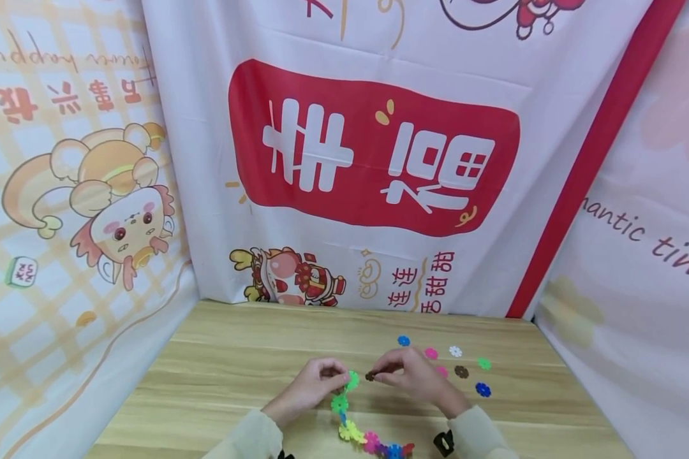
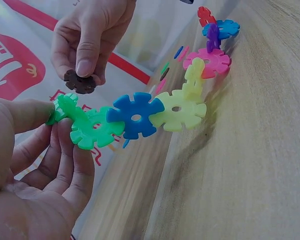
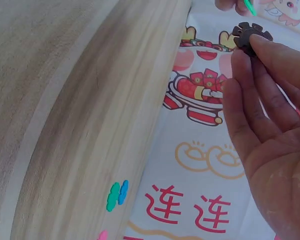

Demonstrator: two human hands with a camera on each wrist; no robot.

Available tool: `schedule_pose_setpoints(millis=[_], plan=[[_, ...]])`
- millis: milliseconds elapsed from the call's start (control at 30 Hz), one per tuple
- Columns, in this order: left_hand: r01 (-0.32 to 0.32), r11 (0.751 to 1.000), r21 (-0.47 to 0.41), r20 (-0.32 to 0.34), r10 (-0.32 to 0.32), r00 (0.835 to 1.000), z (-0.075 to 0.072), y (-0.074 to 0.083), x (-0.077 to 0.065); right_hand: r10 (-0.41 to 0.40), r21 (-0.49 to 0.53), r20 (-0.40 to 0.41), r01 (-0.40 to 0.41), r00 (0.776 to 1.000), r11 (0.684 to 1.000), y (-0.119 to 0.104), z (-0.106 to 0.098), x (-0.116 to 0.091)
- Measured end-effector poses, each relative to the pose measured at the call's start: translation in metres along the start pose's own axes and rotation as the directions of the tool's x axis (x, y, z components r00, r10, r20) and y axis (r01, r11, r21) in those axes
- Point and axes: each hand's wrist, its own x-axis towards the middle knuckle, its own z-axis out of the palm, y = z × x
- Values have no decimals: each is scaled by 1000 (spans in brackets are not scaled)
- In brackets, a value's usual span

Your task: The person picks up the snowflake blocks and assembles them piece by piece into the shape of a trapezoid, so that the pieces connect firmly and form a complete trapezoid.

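Note:
My left hand [image 1: 312,386] pinches the green notched flower disc [image 2: 65,107] at the end of a chain of interlocked plastic discs. From there the chain runs through another green disc [image 1: 339,403], a blue disc [image 2: 136,116], yellow discs [image 2: 177,111], a pink disc [image 1: 370,442], a purple disc [image 2: 213,37], a blue one and a red disc [image 2: 206,16]. Its far end lies low over the wooden table, while the green end is raised. Between thumb and fingers, my right hand [image 1: 410,376] holds a brown flower disc [image 3: 247,37], a short gap away from the green end.
Loose discs lie on the table [image 1: 218,357] beyond and right of my right hand: a blue disc [image 1: 404,341], a white disc [image 1: 455,351], a green disc [image 1: 483,363], a brown disc [image 1: 462,371], a dark blue disc [image 1: 483,389] and pink ones. Printed cloths [image 1: 201,210] enclose the table's back and sides.

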Motion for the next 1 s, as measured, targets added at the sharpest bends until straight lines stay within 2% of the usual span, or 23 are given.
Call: schedule_pose_setpoints(millis=[133,300,433,500,567,667,800,867,933,1000], plan=[[1,1000,-2,-3,-1,1000,1,0,0,-77,-27,-4,77,997,997,-2,3,2],[1,1000,0,-9,-1,1000,2,-2,0,-133,-68,5,133,991,989,-10,4,5],[-8,1000,2,-3,8,1000,3,-3,0,-212,-141,8,211,977,967,-16,7,6],[-17,1000,4,4,17,1000,4,-3,0,-280,-191,7,276,960,942,-18,8,7],[-30,1000,2,9,30,999,5,-3,-1,-359,-239,3,349,933,906,-21,9,7],[-39,999,-10,4,39,999,7,-1,-3,-481,-309,-9,455,877,835,-24,10,8],[-52,998,-29,-29,51,998,7,4,-4,-588,-369,-31,538,808,758,-26,11,11],[-56,998,-22,-41,55,998,7,6,-3,-605,-380,-40,548,795,745,-27,11,12],[-61,998,-4,-38,61,997,7,8,-3,-609,-388,-44,548,792,741,-28,11,13],[-57,998,17,-23,57,998,6,9,-2,-599,-392,-41,538,800,746,-28,11,13]])
